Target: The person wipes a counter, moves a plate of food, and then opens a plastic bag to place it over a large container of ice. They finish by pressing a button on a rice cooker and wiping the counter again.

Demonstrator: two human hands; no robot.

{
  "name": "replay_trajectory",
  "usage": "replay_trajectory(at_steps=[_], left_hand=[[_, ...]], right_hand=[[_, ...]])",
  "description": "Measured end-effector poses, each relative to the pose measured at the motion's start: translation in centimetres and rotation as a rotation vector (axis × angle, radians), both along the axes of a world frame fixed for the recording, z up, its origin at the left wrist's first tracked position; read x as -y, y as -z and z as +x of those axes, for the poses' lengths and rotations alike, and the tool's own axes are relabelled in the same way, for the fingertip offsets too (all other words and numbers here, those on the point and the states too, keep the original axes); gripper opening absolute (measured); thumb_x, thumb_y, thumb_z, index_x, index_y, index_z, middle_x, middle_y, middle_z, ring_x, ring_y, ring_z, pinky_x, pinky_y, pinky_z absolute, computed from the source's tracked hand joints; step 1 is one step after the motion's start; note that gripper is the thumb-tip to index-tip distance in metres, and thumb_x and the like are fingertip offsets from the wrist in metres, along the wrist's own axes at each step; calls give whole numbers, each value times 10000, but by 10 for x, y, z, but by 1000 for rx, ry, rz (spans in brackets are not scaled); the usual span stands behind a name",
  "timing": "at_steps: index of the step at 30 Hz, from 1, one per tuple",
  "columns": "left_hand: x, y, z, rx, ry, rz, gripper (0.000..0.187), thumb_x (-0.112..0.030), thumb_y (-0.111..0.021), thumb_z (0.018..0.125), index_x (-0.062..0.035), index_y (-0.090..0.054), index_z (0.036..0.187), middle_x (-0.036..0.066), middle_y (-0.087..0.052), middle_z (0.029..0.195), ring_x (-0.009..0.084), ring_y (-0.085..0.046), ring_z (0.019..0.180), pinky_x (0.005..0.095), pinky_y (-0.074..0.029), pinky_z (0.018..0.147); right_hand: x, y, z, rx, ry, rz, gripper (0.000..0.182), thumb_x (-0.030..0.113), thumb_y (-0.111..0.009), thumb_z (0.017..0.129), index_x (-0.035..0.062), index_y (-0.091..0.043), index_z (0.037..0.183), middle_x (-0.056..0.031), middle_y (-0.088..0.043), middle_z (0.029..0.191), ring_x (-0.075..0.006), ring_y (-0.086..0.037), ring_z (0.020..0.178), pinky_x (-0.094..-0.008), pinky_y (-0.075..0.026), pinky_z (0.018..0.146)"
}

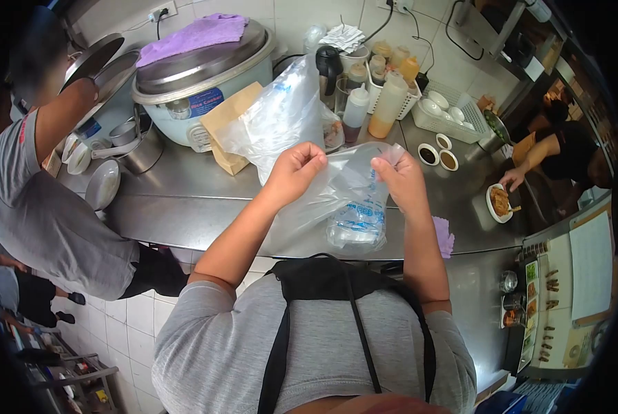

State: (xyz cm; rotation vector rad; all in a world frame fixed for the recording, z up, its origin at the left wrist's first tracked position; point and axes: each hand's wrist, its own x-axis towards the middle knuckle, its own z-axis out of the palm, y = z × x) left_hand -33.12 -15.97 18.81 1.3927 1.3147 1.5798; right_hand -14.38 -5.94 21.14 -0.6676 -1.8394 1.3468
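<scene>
While both hands pinch the clear plastic bag (347, 176), I see it pulled wide above the near part of the worktop (157, 214). Below the fingers hangs a bulging bundle (357, 224) with blue print; I can't tell what is in it, or if it sits inside the bag. The left hand (294, 172) has its grip pressed together on the bag's left side, and the right hand (402, 181) has its grip pressed together on the right side.

I think the step now is handling the top of the bag. To me, the next move calls for a firm pinch and gentle pulling, so the thin plastic doesn't rip or slip.

Just past the bag, on the far side, are a big white plastic bag (274, 114) and a brown paper bag (232, 124). To the far right are three sauce cups (449, 160). Farther right, another person's hand (515, 178) touches a white bowl (493, 211) of food.
</scene>
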Motion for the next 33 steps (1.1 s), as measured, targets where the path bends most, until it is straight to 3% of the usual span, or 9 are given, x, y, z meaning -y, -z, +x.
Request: replay_trajectory(at_steps=[5,10,16,19,23,26,30,32,33], left_hand=[[4,-9,-1,123,-2,12,88,-98,-494,822,-37,-502,759,-59,-448,635,14,-392,589,166,-328,524],[8,-2,-13,-75,-60,5,89,-95,-498,812,-34,-510,749,-56,-447,624,16,-378,577,175,-329,505],[19,0,-23,-77,-41,-69,94,-87,-501,810,-26,-516,740,-54,-462,637,23,-383,581,185,-340,515],[27,0,-28,-91,-26,-87,98,-90,-503,810,-27,-517,736,-55,-465,639,24,-389,581,187,-344,518],[37,4,-41,-85,22,-124,108,-100,-503,812,-23,-515,737,-54,-478,644,23,-396,585,185,-347,522],[44,16,-55,-103,27,26,117,-118,-504,812,-29,-522,737,-32,-512,651,35,-445,580,189,-369,519],[61,39,-130,335,-405,-117,148,-193,-501,814,-65,-539,751,20,-550,663,84,-519,564,207,-404,510],[51,71,-199,346,-845,166,163,-221,-502,813,-70,-511,873,-4,-509,703,62,-466,597,213,-379,505],[41,97,-249,371,-1009,171,247,-256,-459,833,-49,-470,966,-5,-488,764,54,-437,633,211,-365,501]], right_hand=[[2,6,-6,-261,-159,-178,196,161,-619,739,40,-521,859,2,-536,750,-67,-484,667,-209,-397,623],[0,6,-8,-352,-166,-228,174,102,-583,748,40,-502,889,-6,-521,800,-84,-482,748,-220,-381,695],[-1,10,-10,-375,-352,-360,152,138,-611,736,48,-513,810,-7,-521,785,-85,-471,741,-219,-367,701],[1,15,-13,-140,-253,-273,152,168,-613,744,63,-503,742,1,-505,709,-90,-485,692,-224,-384,670],[-4,31,-20,-140,-203,-293,196,212,-625,739,49,-521,709,8,-521,673,-75,-470,646,-201,-356,652],[0,42,-25,-127,-148,-282,193,219,-604,757,50,-523,710,6,-523,671,-75,-470,636,-203,-358,644],[22,40,-35,-134,-99,-243,174,208,-581,771,51,-521,725,-2,-527,682,-78,-479,651,-212,-370,648],[30,48,-34,-125,-87,-278,164,199,-569,776,49,-519,731,-5,-529,687,-81,-483,657,-216,-375,655],[33,55,-35,-104,-77,-294,160,195,-562,779,48,-518,733,-7,-529,690,-82,-484,660,-217,-376,660]])
